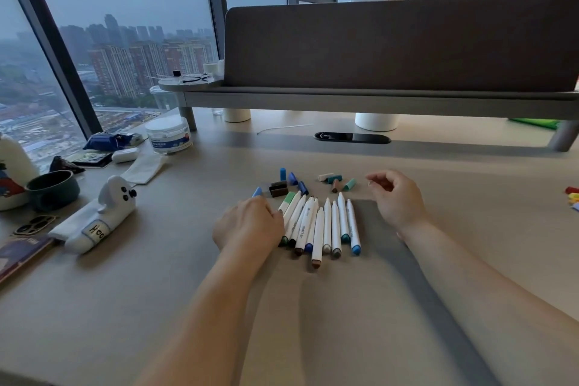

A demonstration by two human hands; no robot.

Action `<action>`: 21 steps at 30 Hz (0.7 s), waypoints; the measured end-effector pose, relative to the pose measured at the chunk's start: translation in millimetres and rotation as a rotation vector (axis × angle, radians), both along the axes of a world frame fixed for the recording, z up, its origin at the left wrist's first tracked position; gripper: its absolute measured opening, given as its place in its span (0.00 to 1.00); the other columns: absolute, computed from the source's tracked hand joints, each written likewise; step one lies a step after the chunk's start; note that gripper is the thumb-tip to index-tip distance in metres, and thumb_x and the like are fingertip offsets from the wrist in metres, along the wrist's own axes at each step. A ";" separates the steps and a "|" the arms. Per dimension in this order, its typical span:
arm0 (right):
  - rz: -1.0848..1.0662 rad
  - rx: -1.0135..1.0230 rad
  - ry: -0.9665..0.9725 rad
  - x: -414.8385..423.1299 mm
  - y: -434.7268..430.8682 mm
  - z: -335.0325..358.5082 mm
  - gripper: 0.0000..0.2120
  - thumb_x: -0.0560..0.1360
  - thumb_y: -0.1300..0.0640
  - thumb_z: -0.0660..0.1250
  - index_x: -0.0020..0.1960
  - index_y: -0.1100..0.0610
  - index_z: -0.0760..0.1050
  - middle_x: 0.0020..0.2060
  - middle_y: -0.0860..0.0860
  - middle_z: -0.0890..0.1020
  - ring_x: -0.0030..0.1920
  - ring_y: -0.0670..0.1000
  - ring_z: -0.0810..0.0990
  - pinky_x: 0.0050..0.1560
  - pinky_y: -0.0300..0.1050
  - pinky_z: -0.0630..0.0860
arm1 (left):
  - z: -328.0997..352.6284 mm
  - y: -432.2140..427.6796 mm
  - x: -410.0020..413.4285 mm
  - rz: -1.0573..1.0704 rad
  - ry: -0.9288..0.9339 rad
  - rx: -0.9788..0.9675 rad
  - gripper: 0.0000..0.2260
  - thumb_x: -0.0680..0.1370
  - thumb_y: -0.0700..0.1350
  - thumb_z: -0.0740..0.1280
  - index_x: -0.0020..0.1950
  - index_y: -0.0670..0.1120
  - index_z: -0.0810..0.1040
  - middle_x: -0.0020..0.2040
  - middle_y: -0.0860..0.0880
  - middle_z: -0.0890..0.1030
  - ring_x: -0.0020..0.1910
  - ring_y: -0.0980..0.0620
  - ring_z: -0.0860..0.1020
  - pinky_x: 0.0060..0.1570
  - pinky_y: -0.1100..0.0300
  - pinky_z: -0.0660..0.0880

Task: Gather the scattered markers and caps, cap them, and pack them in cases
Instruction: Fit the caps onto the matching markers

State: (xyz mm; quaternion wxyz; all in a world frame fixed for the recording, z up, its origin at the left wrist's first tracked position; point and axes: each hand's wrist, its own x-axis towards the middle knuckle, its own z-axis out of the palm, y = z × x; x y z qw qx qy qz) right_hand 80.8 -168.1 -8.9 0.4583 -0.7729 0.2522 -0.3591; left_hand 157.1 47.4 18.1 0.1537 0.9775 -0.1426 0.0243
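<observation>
Several white markers [319,226] lie side by side on the desk, most with bare tips pointing away from me; one at the left wears a green cap [289,198]. Loose caps sit just beyond them: blue ones [293,178], dark brown ones [279,189], and a teal, white and brown group [336,182]. My left hand [249,222] rests curled against the left side of the marker row, with a blue cap [257,191] at its fingertips. My right hand [396,197] hovers to the right of the markers, fingers loosely curled and holding nothing. A white ghost-shaped pencil case [97,216] lies at the left.
A dark mug [52,189], a plastic tub [168,135], a folded white cloth [144,168] and small items crowd the left side by the window. A raised shelf with a felt divider [391,47] crosses the back. Coloured pieces [573,194] lie at the right edge.
</observation>
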 end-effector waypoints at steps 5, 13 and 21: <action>0.112 -0.364 0.259 20.4 -13.2 -1.7 0.16 0.78 0.67 0.61 0.62 0.58 0.78 0.60 0.55 0.78 0.61 0.55 0.75 0.61 0.40 0.68 | 7.7 3.3 11.0 0.007 0.000 -0.071 0.11 0.80 0.53 0.57 0.52 0.54 0.77 0.53 0.50 0.79 0.50 0.47 0.75 0.44 0.58 0.70; 0.147 -0.488 0.376 31.1 -19.3 -5.9 0.11 0.76 0.64 0.65 0.54 0.54 0.82 0.53 0.54 0.81 0.55 0.55 0.76 0.58 0.47 0.71 | 4.9 1.4 28.3 -0.124 0.022 -0.387 0.05 0.78 0.49 0.63 0.47 0.57 0.79 0.50 0.55 0.79 0.48 0.52 0.76 0.45 0.56 0.75; 0.046 -0.283 0.198 14.4 -8.0 -2.8 0.03 0.78 0.61 0.64 0.52 0.57 0.73 0.47 0.50 0.76 0.47 0.50 0.73 0.48 0.40 0.67 | -6.6 6.3 16.4 -0.305 0.124 -0.438 0.03 0.75 0.46 0.70 0.43 0.54 0.80 0.44 0.54 0.80 0.42 0.55 0.76 0.46 0.55 0.77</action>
